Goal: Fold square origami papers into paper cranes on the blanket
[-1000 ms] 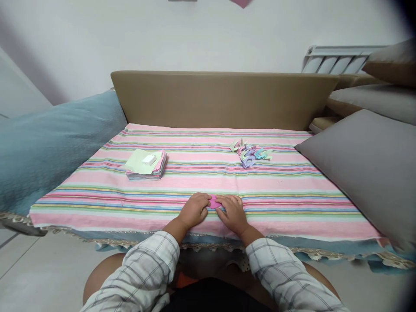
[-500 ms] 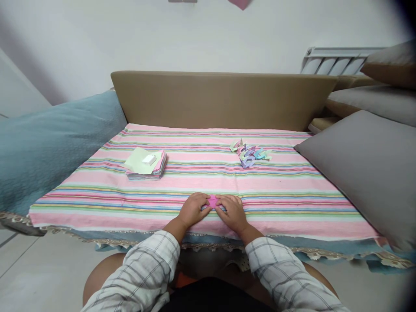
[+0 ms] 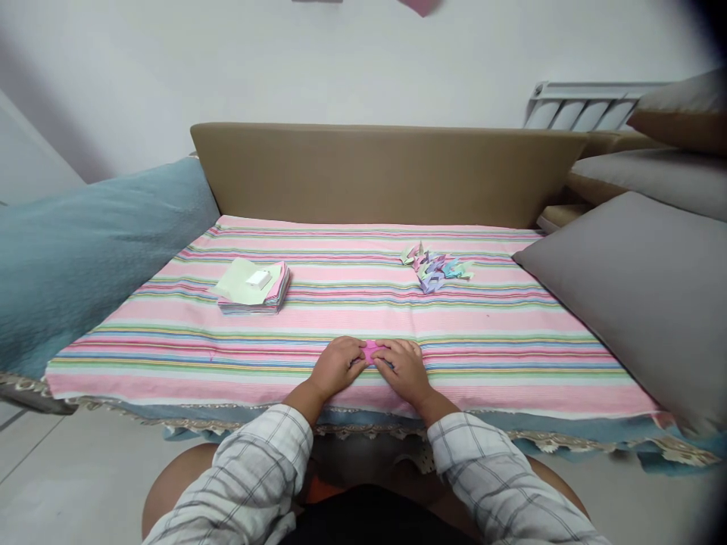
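Note:
Between my two hands is a small folded piece of bright pink paper [image 3: 370, 351], close to the front of the striped cloth. My left hand [image 3: 337, 365] grips its left edge with thumb and fingertips. On the other side, my right hand [image 3: 402, 368] pinches the right edge in the same way. Fingers cover both ends of the paper, so its full shape is hidden. Farther back to the right lies a cluster of folded paper pieces [image 3: 435, 270] in green, pink, purple and blue. A stack of coloured paper sheets [image 3: 250, 306] sits to the left.
A small white block [image 3: 259, 280] rests on the paper stack. The striped cloth [image 3: 352, 303] covers the sofa seat, with a brown backrest [image 3: 391, 174] behind. Grey cushions [image 3: 636, 280] lie at the right, and a blue-covered armrest [image 3: 102, 250] borders the left.
The fingers have shifted slightly on the pink paper, and the left thumb has moved up onto its near edge. The stack and the folded pieces stay where they were.

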`<action>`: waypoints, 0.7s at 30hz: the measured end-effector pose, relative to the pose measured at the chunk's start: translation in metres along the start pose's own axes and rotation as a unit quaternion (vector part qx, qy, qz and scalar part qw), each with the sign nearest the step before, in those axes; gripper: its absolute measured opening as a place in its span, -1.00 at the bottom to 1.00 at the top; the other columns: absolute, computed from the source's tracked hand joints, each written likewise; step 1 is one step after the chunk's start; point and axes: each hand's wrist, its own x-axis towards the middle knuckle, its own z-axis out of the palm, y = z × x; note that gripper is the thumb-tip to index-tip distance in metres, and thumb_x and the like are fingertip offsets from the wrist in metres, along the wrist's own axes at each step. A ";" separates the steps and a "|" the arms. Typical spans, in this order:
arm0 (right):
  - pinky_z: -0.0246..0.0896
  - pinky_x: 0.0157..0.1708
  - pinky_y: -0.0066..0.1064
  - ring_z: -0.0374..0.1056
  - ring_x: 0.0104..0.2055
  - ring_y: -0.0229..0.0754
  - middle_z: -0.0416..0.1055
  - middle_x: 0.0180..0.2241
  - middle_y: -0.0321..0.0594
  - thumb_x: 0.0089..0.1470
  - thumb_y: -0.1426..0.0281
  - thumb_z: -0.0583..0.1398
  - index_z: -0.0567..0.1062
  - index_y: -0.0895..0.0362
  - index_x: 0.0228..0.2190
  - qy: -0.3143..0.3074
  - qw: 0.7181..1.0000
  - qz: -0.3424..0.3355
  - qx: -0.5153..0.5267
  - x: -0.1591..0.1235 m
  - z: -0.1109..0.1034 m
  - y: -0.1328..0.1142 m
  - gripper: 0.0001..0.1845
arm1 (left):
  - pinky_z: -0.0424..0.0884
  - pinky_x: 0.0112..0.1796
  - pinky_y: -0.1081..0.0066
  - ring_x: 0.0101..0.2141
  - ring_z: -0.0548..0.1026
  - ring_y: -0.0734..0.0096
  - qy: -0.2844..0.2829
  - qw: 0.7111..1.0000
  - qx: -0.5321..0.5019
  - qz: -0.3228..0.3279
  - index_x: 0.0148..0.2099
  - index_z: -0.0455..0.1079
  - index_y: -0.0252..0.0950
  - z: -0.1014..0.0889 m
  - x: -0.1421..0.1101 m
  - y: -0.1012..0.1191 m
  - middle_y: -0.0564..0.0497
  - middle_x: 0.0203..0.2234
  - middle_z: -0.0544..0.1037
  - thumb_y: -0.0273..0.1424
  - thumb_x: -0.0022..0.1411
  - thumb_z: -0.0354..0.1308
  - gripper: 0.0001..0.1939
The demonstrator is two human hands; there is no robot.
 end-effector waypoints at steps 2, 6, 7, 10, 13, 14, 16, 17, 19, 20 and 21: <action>-0.07 -0.02 -0.16 0.24 -0.07 -0.12 0.43 -0.10 -0.31 0.10 0.23 0.15 0.53 -0.07 -0.31 -0.006 1.000 0.003 0.004 0.000 0.000 0.000 -0.84 | 0.35 -0.08 0.23 -0.15 0.46 0.31 0.000 1.000 -0.002 0.000 -0.37 0.41 -0.25 0.000 0.000 0.000 -0.06 -0.27 0.55 -0.36 0.19 0.11 -0.88; -0.09 -0.01 -0.15 0.23 -0.05 -0.11 0.43 -0.09 -0.30 0.05 0.20 0.19 0.53 -0.10 -0.28 -0.015 1.000 0.009 0.015 0.001 0.000 0.000 -0.83 | 0.36 -0.09 0.22 -0.16 0.46 0.30 0.000 1.000 -0.002 -0.002 -0.38 0.40 -0.26 -0.001 0.001 0.001 -0.06 -0.28 0.56 -0.38 0.19 0.09 -0.88; -0.10 -0.01 -0.14 0.24 -0.05 -0.11 0.43 -0.10 -0.31 0.05 0.20 0.19 0.53 -0.11 -0.30 -0.014 1.000 0.015 0.017 0.002 0.000 0.000 -0.84 | 0.36 -0.09 0.23 -0.16 0.46 0.30 0.001 1.000 -0.003 -0.002 -0.39 0.40 -0.26 -0.001 0.001 0.001 -0.06 -0.28 0.56 -0.38 0.19 0.09 -0.87; -0.12 -0.02 -0.14 0.26 -0.07 -0.12 0.45 -0.13 -0.34 0.05 0.22 0.20 0.53 -0.09 -0.38 -0.008 0.999 0.038 0.022 0.004 0.001 -0.002 -0.89 | 0.36 -0.10 0.23 -0.16 0.46 0.30 0.006 1.000 -0.006 -0.005 -0.40 0.39 -0.26 -0.001 0.002 0.001 -0.05 -0.29 0.56 -0.39 0.20 0.09 -0.86; -0.11 -0.03 -0.15 0.27 -0.08 -0.13 0.47 -0.14 -0.35 0.06 0.25 0.19 0.51 -0.03 -0.45 -0.002 0.998 0.055 0.031 0.005 0.001 -0.004 -0.88 | 0.37 -0.12 0.25 -0.17 0.47 0.30 0.009 1.000 -0.005 -0.011 -0.42 0.37 -0.27 0.000 0.001 0.001 -0.06 -0.30 0.56 -0.38 0.20 0.09 -0.85; -0.11 -0.04 -0.16 0.27 -0.09 -0.14 0.47 -0.14 -0.35 0.06 0.26 0.19 0.50 -0.01 -0.46 -0.001 0.998 0.057 0.035 0.006 0.000 -0.005 -0.87 | 0.37 -0.13 0.25 -0.18 0.47 0.30 0.012 1.000 -0.005 -0.013 -0.43 0.36 -0.27 0.001 0.001 0.001 -0.06 -0.31 0.56 -0.37 0.19 0.09 -0.84; -0.11 -0.04 -0.18 0.27 -0.09 -0.15 0.48 -0.15 -0.35 0.07 0.27 0.18 0.49 0.00 -0.47 0.001 0.997 0.059 0.041 0.006 -0.001 -0.006 -0.86 | 0.38 -0.14 0.27 -0.20 0.48 0.31 0.019 1.000 -0.005 -0.018 -0.45 0.34 -0.27 0.002 0.001 0.000 -0.07 -0.31 0.55 -0.39 0.18 0.10 -0.84; -0.11 -0.04 -0.19 0.28 -0.10 -0.16 0.48 -0.16 -0.36 0.07 0.28 0.18 0.48 0.01 -0.48 0.001 0.997 0.061 0.043 0.006 -0.002 -0.007 -0.86 | 0.38 -0.14 0.27 -0.20 0.48 0.31 0.023 0.999 -0.006 -0.021 -0.46 0.33 -0.27 0.003 0.001 0.000 -0.07 -0.31 0.55 -0.40 0.16 0.10 -0.85; -0.11 -0.04 -0.21 0.28 -0.11 -0.17 0.49 -0.17 -0.37 0.06 0.29 0.18 0.47 0.02 -0.50 0.001 0.996 0.072 0.044 0.007 -0.002 -0.008 -0.85 | 0.38 -0.15 0.28 -0.21 0.47 0.32 0.033 0.999 -0.008 -0.028 -0.48 0.32 -0.27 0.004 0.001 0.000 -0.06 -0.31 0.55 -0.43 0.13 0.11 -0.86; -0.12 -0.04 -0.22 0.28 -0.11 -0.18 0.49 -0.17 -0.38 0.06 0.30 0.18 0.47 0.03 -0.51 0.001 0.996 0.080 0.043 0.007 -0.002 -0.009 -0.85 | 0.37 -0.15 0.28 -0.21 0.47 0.31 0.037 0.999 -0.007 -0.033 -0.49 0.31 -0.27 0.005 0.001 -0.001 -0.06 -0.32 0.55 -0.44 0.12 0.11 -0.86; -0.12 -0.04 -0.23 0.28 -0.11 -0.18 0.49 -0.18 -0.39 0.05 0.30 0.18 0.46 0.03 -0.52 0.001 0.995 0.088 0.043 0.008 -0.002 -0.010 -0.84 | 0.37 -0.15 0.28 -0.21 0.47 0.31 0.041 0.998 -0.006 -0.037 -0.49 0.30 -0.27 0.006 0.001 -0.002 -0.06 -0.33 0.54 -0.45 0.11 0.11 -0.86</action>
